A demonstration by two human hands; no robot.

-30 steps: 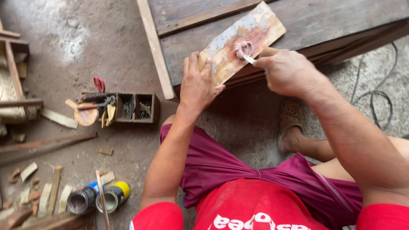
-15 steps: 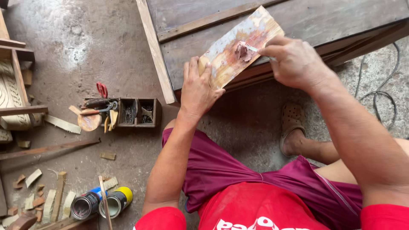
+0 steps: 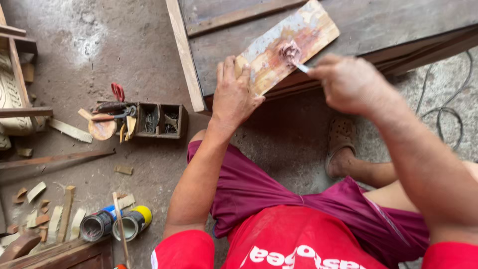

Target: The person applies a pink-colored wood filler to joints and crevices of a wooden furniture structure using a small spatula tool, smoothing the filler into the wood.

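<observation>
My left hand (image 3: 234,94) flat and spread on the lower end of a paint-smeared wooden board (image 3: 288,47) at 12 o'clock on the table (image 3: 398,20), my right hand (image 3: 351,82) pinching a small putty knife (image 3: 301,67) in pinkish filler (image 3: 290,51), compartmented box (image 3: 159,120) at 9 o'clock, two cans (image 3: 117,223) at 7 o'clock

Two hands (image 3: 234,94) (image 3: 348,82), one smeared board (image 3: 286,47), two cans (image 3: 114,222), perhaps one blade (image 3: 301,67)

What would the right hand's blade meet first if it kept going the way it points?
The pinkish filler blob on the small board; the blade in the right hand points up-left at it, seemingly touching already.
</observation>
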